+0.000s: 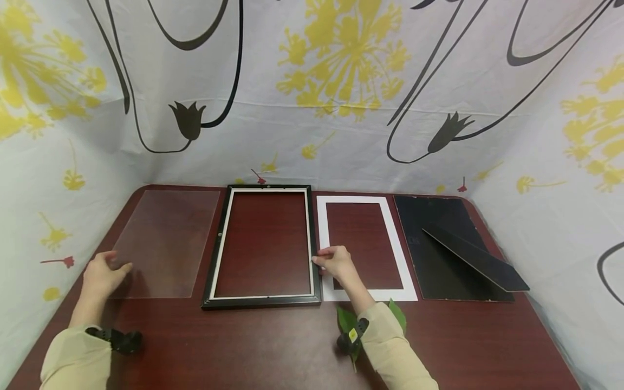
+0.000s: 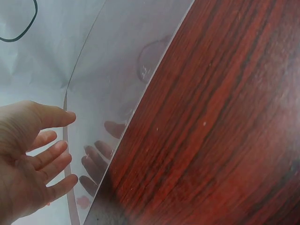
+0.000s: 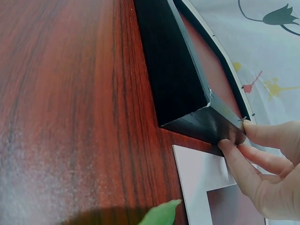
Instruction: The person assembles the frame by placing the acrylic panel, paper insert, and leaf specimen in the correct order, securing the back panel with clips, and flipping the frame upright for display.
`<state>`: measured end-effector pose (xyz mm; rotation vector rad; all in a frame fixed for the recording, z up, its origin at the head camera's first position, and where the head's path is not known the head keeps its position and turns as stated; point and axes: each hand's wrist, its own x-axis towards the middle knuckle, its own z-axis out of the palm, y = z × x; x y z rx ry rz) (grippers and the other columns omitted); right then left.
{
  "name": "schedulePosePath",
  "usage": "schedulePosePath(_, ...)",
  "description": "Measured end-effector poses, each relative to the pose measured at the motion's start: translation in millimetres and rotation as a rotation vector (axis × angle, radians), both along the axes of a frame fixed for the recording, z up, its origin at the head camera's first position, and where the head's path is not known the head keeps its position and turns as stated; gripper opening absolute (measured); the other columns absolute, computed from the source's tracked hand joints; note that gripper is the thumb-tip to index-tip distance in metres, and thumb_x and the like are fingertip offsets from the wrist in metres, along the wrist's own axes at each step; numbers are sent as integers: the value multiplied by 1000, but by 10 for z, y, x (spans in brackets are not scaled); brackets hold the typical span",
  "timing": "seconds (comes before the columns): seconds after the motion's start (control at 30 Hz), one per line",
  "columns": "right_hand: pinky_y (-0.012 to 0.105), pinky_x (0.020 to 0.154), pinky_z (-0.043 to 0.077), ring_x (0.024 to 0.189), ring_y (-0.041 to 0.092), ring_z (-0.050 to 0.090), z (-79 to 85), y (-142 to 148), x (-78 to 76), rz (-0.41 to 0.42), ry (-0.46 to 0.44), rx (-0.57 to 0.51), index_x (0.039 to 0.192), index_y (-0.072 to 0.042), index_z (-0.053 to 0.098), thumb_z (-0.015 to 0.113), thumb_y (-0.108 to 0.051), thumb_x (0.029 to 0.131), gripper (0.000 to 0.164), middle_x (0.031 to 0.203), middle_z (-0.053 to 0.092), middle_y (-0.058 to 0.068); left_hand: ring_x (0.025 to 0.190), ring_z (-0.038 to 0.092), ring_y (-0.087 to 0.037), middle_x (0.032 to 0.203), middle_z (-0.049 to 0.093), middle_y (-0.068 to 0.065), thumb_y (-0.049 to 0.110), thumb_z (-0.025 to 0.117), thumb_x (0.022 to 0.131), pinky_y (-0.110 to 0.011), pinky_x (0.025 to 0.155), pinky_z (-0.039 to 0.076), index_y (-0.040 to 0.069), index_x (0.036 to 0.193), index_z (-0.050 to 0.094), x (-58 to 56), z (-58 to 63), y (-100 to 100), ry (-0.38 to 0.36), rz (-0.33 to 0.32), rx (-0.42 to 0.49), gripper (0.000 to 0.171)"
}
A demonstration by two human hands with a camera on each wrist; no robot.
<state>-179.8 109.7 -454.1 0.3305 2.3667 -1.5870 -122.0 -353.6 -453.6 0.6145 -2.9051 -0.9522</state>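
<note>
My right hand pinches the right side of a black picture frame, thumb at the inner edge and fingers against the outer side in the right wrist view. The frame lies on the table with its hollow back facing up, a pale inner lip round the opening. At the left, my left hand hovers beside a clear plastic sheet, its fingers spread and loosely bent, holding nothing. The sheet mirrors those fingers in the left wrist view. Close to my right hand lies a white mat with a rectangular cutout.
On the right lies a black backing board with its stand flap raised. A green leafy sprig sits partly under my right forearm. Patterned white cloth hangs behind and beside the reddish-brown table.
</note>
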Motion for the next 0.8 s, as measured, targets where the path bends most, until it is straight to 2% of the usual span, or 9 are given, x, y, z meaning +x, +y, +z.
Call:
schedulePosePath(0.4,30,63,56,72,17,65,18,-20,-27,10,3,-2,100,9,64,69,-3,78,25,92,67,22,112,30,-57,118,34,-44,12,53,85,-59,96,25,-22,124,28,-21,-7,-78,-52,53,-12,58)
schedulePosePath(0.53,29,63,56,70,15,64,18,-24,-39,8,6,3,99,8,65,69,-3,78,25,91,67,22,113,29,-57,121,32,-45,16,55,83,-59,96,27,-21,125,28,-43,6,-132,-105,52,-35,62)
schedulePosePath(0.67,30,63,56,70,15,63,24,-23,-41,15,7,12,100,8,64,69,-4,78,25,91,66,21,104,38,-58,117,38,-45,26,60,82,-59,87,35,-23,119,36,-56,48,-218,-178,-2,-137,66)
schedulePosePath(0.73,30,64,56,71,14,63,20,-21,-39,19,3,19,100,8,64,69,-4,78,26,91,66,20,94,44,-56,107,44,-46,33,61,80,-56,80,39,-27,109,43,-59,78,-268,-222,-51,-205,69)
schedulePosePath(0.8,30,65,56,73,14,63,11,-17,-35,28,3,31,101,7,64,68,-5,79,26,91,66,20,79,50,-50,91,51,-43,40,62,79,-52,72,42,-27,95,50,-65,110,-308,-261,-99,-253,70)
